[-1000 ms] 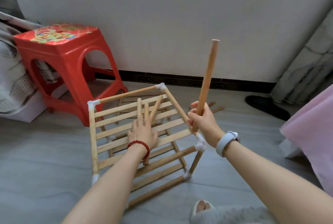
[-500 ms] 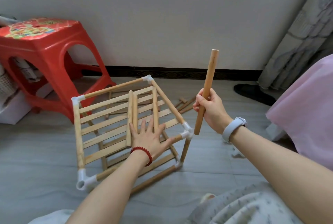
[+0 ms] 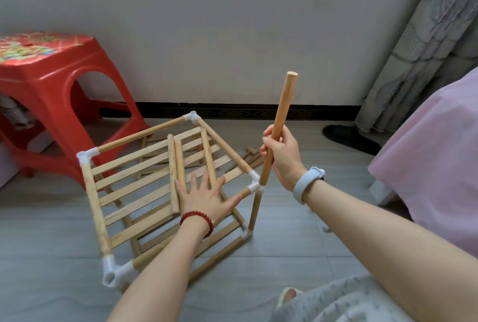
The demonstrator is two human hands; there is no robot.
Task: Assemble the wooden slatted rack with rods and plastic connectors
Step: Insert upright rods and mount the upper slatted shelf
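A two-tier wooden slatted rack (image 3: 134,166) stands on the grey floor, its rods joined by white plastic connectors. My left hand (image 3: 204,197) lies flat on the top slats with fingers spread, beside three loose rods (image 3: 178,166) resting across them. My right hand (image 3: 282,156) grips a wooden rod (image 3: 280,119) nearly upright. The rod's lower end touches the near right corner connector (image 3: 254,184). The front left connector (image 3: 111,270) shows an open socket.
A red plastic stool (image 3: 54,99) stands left of the rack by the wall. Spare wooden pieces (image 3: 248,158) lie on the floor behind the rack. A dark slipper (image 3: 349,138), a curtain (image 3: 426,44) and pink bedding (image 3: 434,156) are at the right.
My right hand has lowered the rod until its bottom end meets the near right corner connector. The view has shifted, showing more of the rack's front. My left hand stays on the slats.
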